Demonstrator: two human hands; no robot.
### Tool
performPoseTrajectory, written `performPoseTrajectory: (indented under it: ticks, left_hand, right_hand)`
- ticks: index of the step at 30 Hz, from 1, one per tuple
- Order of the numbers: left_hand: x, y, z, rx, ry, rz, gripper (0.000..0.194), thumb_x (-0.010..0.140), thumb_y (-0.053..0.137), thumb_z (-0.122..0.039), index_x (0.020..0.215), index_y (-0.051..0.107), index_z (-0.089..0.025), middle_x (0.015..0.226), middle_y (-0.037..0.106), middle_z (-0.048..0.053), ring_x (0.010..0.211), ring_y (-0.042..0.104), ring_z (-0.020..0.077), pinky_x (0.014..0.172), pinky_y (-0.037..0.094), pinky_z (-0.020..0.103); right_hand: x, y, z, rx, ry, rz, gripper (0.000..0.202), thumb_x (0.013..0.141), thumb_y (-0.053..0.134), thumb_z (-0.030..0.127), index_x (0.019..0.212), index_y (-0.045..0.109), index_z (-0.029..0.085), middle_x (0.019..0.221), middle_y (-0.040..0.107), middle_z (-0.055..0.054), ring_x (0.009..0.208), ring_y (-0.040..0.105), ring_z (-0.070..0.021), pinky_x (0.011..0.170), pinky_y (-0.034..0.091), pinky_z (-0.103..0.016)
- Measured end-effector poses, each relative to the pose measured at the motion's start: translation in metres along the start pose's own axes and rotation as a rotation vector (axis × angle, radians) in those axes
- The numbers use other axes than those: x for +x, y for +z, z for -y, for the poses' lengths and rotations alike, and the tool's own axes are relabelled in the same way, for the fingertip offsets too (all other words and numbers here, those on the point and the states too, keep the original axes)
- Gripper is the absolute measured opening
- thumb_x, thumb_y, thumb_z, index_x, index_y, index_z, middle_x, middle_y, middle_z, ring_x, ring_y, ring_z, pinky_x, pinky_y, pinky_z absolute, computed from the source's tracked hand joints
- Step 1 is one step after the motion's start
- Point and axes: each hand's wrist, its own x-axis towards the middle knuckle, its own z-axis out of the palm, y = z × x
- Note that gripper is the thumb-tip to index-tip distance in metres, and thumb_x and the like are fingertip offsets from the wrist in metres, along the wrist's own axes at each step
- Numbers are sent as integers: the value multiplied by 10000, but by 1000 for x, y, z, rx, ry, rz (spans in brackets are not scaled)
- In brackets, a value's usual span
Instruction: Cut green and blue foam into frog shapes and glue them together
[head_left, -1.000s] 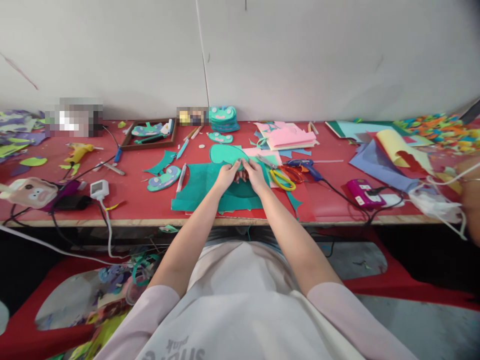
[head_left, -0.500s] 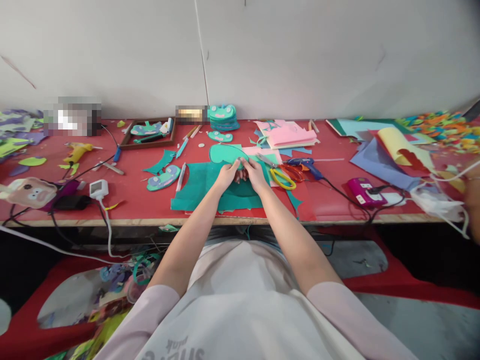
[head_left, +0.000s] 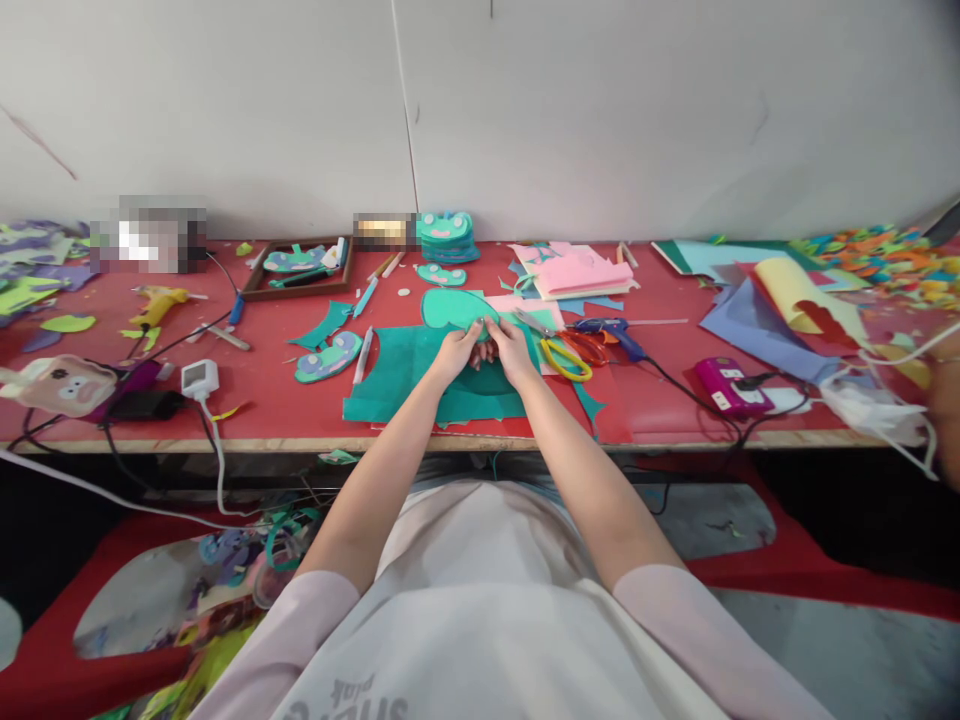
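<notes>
Between my left hand [head_left: 459, 350] and my right hand [head_left: 510, 347] is a light green rounded felt cutout [head_left: 448, 306] with a dark rim along its edge. Both hands pinch its near side, thumbs on top and fingers curled beneath. Under my hands lies a dark green felt sheet [head_left: 397, 365] with cut-away edges. Just right of my right hand rest yellow-handled scissors [head_left: 564, 360], and a red-handled pair [head_left: 592, 347] lies against them. A frog-face felt piece [head_left: 328, 358] sits to the left, beside a white pen [head_left: 363, 355].
A blue glue gun [head_left: 619, 333] with its cable and a purple power strip [head_left: 724, 385] lie at right. A wooden tray [head_left: 300, 290] and a yellow glue gun [head_left: 156, 303] are at left. Stacked frog faces [head_left: 446, 240] and pink felt [head_left: 574, 270] stand near the wall.
Hardly anything differs. The view shifts very slightly, and both hands keep the same pinch on the green cutout.
</notes>
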Motion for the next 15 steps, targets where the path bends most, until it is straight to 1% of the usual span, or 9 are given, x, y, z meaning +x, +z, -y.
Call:
performPoseTrajectory:
  ticks: [3, 7, 9, 11, 15]
  left_hand:
    - [0, 0, 0, -1, -30, -42, 675, 824, 412, -663, 364, 457, -170, 317, 433, 3, 337, 451, 78, 435, 382, 211]
    - [1, -1, 4, -78, -80, -224, 559, 802, 533, -580, 422, 461, -177, 340, 443, -14, 331, 433, 85, 412, 382, 224]
    - [1, -1, 5, -86, -102, -283, 502, 793, 582, -516, 441, 469, -176, 346, 452, -21, 338, 432, 83, 418, 387, 221]
    - [1, -1, 4, -80, -115, -278, 476, 803, 591, -457, 441, 467, -175, 337, 443, -28, 336, 426, 80, 426, 388, 216]
    - [-3, 0, -2, -92, -124, -228, 475, 840, 556, -371, 423, 443, -174, 316, 412, -35, 317, 402, 73, 411, 367, 215]
  right_hand:
    - [-2, 0, 4, 5, -11, 14, 470, 730, 584, 651, 607, 439, 221, 411, 417, 75, 373, 400, -89, 400, 299, -246]
    - [-4, 2, 10, -29, -12, 58, 469, 727, 590, 648, 603, 454, 216, 401, 421, 73, 374, 398, -87, 407, 302, -243]
    - [-5, 3, 10, -23, 4, 70, 465, 726, 599, 636, 599, 457, 212, 402, 424, 70, 375, 403, -87, 406, 306, -240]
    - [-4, 3, 10, 7, 31, 59, 457, 726, 600, 631, 611, 463, 211, 407, 422, 70, 371, 403, -85, 404, 310, -238]
    - [-3, 2, 6, 43, 70, 38, 445, 711, 608, 641, 663, 499, 212, 419, 416, 74, 366, 404, -85, 398, 316, -239]
